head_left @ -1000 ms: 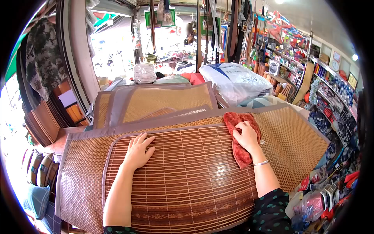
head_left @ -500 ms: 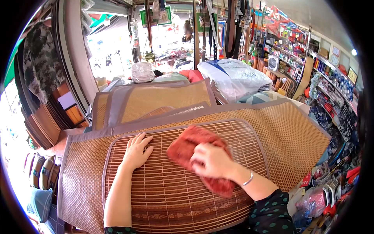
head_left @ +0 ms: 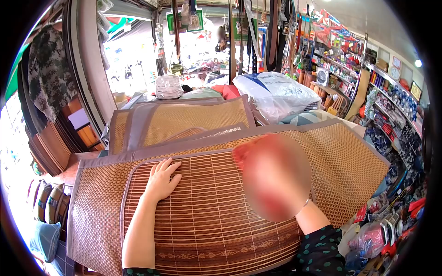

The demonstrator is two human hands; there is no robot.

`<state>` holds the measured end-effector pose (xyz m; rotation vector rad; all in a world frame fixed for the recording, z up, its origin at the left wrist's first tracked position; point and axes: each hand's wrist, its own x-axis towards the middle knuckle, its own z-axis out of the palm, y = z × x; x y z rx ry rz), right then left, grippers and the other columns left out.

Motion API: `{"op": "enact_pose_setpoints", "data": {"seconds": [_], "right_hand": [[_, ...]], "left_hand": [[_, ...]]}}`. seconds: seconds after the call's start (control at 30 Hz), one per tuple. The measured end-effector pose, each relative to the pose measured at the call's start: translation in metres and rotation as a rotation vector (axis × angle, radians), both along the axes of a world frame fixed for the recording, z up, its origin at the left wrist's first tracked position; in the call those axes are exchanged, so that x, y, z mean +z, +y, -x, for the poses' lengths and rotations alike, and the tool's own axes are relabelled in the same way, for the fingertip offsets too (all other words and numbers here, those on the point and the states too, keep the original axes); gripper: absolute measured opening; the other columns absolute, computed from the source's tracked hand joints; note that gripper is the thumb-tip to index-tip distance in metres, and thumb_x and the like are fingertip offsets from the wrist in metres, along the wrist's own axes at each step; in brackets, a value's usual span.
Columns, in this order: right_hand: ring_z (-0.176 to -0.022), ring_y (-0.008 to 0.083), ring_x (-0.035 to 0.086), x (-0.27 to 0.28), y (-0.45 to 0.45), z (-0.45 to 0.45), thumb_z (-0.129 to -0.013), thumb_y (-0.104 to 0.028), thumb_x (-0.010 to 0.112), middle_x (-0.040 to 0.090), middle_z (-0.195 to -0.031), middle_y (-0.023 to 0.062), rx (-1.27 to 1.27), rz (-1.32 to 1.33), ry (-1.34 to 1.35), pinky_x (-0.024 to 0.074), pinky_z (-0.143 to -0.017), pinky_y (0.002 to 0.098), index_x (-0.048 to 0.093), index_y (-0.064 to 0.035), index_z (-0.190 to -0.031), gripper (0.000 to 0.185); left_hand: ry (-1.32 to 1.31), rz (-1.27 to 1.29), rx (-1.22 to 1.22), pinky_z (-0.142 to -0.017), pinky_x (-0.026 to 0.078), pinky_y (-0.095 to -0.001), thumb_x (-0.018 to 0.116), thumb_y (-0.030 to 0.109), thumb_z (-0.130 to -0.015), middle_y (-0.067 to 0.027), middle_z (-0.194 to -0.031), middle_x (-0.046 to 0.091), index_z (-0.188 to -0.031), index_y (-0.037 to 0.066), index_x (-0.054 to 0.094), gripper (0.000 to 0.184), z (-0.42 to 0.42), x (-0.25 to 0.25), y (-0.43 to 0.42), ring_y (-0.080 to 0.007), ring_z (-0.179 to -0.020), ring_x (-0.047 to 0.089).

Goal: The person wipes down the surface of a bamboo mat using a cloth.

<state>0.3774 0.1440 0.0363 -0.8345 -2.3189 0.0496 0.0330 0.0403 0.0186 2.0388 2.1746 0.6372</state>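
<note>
A brown slatted bamboo mat [head_left: 198,202] with a grey edging and a patterned band lies on a larger tan woven mat [head_left: 99,211]. My left hand [head_left: 162,179] rests flat on the upper left of the slats, fingers stretched and holding nothing. Toward the right side of the slatted mat, my right hand [head_left: 278,179] is on a red cloth [head_left: 241,154]. Hand and cloth are blurred, so the fingers do not show clearly. A bracelet circles my right wrist.
Behind lie more woven mats [head_left: 198,117], a large white plastic bag [head_left: 281,94] and a stack of white bundles [head_left: 169,87]. Cushions [head_left: 48,239] stand at left. Belts [head_left: 275,34] hang overhead. Shelves of goods [head_left: 391,106] and packaged items [head_left: 368,234] line the right.
My right hand has moved right across the slatted mat with the red cloth, uncovering the slats in the middle. My left hand has stayed in place.
</note>
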Motion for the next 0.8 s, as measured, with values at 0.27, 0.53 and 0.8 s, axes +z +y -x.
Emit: {"op": "enact_pose_setpoints", "data": {"seconds": [0.27, 0.53, 0.8], "right_hand": [[-0.099, 0.0276, 0.055, -0.006, -0.07, 0.045, -0.078, -0.028, 0.068, 0.057, -0.1, 0.0075, 0.471, 0.029, -0.091, 0.0454, -0.088, 0.0447, 0.066, -0.0106, -0.088, 0.02], [-0.136, 0.0385, 0.037, -0.006, 0.038, -0.022, -0.078, -0.053, 0.07, 0.045, -0.145, 0.0181, -0.302, 0.2, -0.183, 0.0264, -0.107, 0.0634, 0.052, -0.0129, -0.131, 0.068], [-0.129, 0.0327, 0.043, -0.001, -0.04, 0.022, -0.084, -0.055, 0.058, 0.05, -0.141, 0.011, 0.163, -0.022, -0.417, 0.0301, -0.106, 0.0573, 0.057, -0.0177, -0.134, 0.062]], "left_hand": [[0.01, -0.021, -0.02, -0.119, 0.02, -0.0473, 0.057, 0.031, -0.093, -0.0183, -0.15, 0.041, -0.139, 0.014, 0.053, 0.049, 0.002, -0.003, 0.0, -0.0345, -0.143, 0.031], [0.037, -0.032, -0.005, -0.119, 0.021, -0.0456, 0.056, 0.033, -0.094, -0.0176, -0.149, 0.042, -0.139, 0.015, 0.054, 0.048, 0.002, -0.003, 0.001, -0.0319, -0.143, 0.032], [0.017, -0.013, -0.013, -0.119, 0.021, -0.0465, 0.057, 0.032, -0.093, -0.0177, -0.15, 0.041, -0.138, 0.013, 0.054, 0.049, 0.002, -0.003, 0.001, -0.0343, -0.143, 0.031]]}}
